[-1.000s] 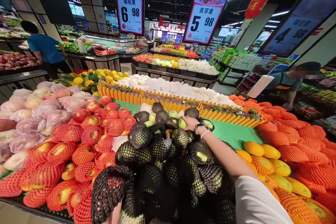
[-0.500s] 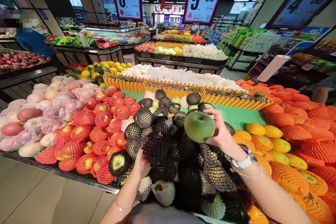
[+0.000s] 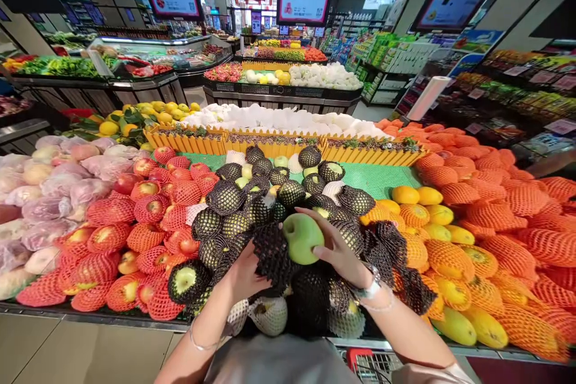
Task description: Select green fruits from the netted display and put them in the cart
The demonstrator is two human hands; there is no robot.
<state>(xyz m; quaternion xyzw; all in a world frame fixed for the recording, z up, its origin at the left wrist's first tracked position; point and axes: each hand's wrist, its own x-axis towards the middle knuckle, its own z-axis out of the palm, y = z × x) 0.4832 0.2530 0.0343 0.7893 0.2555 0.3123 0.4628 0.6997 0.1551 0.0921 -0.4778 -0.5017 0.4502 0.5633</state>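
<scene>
In my right hand point(image 3: 335, 247) is a bare green apple point(image 3: 303, 238), gripped with the thumb below and the fingers along its far side. My left hand point(image 3: 246, 273) holds a black foam net sleeve point(image 3: 273, 252), its bunched mesh right against the apple's left side. Whether anything sits inside that sleeve I cannot tell. Both hands hover over a heap of green apples in black netting point(image 3: 225, 197). Close to my left forearm lies a netted apple with its top showing point(image 3: 185, 279). Pale apples in white netting point(image 3: 269, 316) rest below my hands.
Red-netted apples point(image 3: 150, 207) and plastic-wrapped fruit point(image 3: 58, 192) lie to the left. Orange-netted fruit point(image 3: 477, 258) fills the right, with loose black netting point(image 3: 396, 258) beside it. A yellow fence planter point(image 3: 270, 147) runs behind. A cart with a red part point(image 3: 359, 357) stands at the front edge.
The apple in my right hand has come left and down to the black net sleeve in my left hand. The view has turned right, and a cart now shows at the bottom.
</scene>
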